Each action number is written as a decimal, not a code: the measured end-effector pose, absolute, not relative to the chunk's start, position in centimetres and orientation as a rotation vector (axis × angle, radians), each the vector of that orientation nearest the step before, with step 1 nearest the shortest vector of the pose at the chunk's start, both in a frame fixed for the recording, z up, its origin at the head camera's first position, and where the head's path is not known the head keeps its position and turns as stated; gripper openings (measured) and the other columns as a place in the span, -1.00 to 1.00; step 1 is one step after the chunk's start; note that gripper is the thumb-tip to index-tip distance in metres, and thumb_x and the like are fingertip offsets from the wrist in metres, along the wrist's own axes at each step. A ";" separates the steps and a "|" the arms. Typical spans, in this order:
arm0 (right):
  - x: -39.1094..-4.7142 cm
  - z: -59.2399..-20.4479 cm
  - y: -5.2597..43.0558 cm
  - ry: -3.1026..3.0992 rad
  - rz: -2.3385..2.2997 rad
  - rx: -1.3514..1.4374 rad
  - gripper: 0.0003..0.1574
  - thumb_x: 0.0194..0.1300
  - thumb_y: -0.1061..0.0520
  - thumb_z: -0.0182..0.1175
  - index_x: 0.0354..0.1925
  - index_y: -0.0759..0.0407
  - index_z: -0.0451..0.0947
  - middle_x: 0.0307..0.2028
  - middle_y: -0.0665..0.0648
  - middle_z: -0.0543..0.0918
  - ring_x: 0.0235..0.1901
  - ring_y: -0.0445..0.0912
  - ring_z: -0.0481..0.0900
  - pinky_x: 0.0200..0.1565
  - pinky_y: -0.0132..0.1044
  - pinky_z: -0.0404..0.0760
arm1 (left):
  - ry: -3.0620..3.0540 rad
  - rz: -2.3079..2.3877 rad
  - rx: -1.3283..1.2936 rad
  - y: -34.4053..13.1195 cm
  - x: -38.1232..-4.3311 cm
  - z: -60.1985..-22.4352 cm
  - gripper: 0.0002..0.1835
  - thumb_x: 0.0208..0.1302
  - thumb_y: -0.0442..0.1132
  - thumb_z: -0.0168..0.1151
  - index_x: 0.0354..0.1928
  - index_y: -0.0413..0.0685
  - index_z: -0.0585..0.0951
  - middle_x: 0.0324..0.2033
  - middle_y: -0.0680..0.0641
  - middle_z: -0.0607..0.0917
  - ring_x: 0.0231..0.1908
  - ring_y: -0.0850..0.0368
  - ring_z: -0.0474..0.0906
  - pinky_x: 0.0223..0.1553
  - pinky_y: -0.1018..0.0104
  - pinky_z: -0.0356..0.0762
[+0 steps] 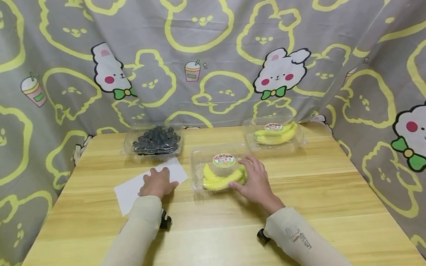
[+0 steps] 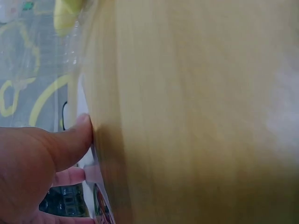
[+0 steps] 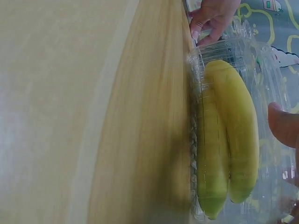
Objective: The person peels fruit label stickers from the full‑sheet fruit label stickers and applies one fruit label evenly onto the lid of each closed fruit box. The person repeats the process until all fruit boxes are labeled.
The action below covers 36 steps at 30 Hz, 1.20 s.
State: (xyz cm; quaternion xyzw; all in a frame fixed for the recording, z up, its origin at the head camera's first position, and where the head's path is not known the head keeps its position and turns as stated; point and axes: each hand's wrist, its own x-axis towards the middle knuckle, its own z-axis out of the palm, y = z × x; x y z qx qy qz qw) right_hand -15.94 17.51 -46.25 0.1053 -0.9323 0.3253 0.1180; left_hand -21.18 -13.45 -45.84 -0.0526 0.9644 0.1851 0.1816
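My left hand [image 1: 156, 183] rests on a white sheet of paper [image 1: 127, 197] with its fingers spread. Up close in the left wrist view, the thumb [image 2: 77, 140] and fingertips touch the paper, and a patch of coloured print shows near the lower fingers. A clear plastic box [image 1: 198, 175] with a round label [image 1: 224, 160] stands in the middle, holding yellow bananas [image 1: 222, 180]. Over its right side lies my right hand [image 1: 256, 183], thumb toward the front and fingers at the right edge. In the right wrist view that thumb [image 3: 282, 123] is over the lid, beside the bananas.
At the back left, a clear box holds dark grapes [image 1: 157, 141]. Another labelled clear box of bananas [image 1: 277, 135] stands at the back right. All rest on a wooden table [image 1: 216, 241], with a patterned grey curtain [image 1: 210, 29] behind and at both sides.
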 end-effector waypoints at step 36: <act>-17.9 -46.0 17.0 -2.785 0.954 0.249 -0.04 0.06 -0.17 0.46 0.29 0.21 0.32 0.39 0.28 0.14 0.37 0.24 0.01 0.30 0.23 0.06 | 2.737 0.544 -0.218 -13.0 -21.2 -46.4 -0.28 0.34 0.09 0.20 0.41 -0.07 0.25 0.37 -0.47 -0.01 0.29 -0.62 -0.12 -0.13 -0.71 0.03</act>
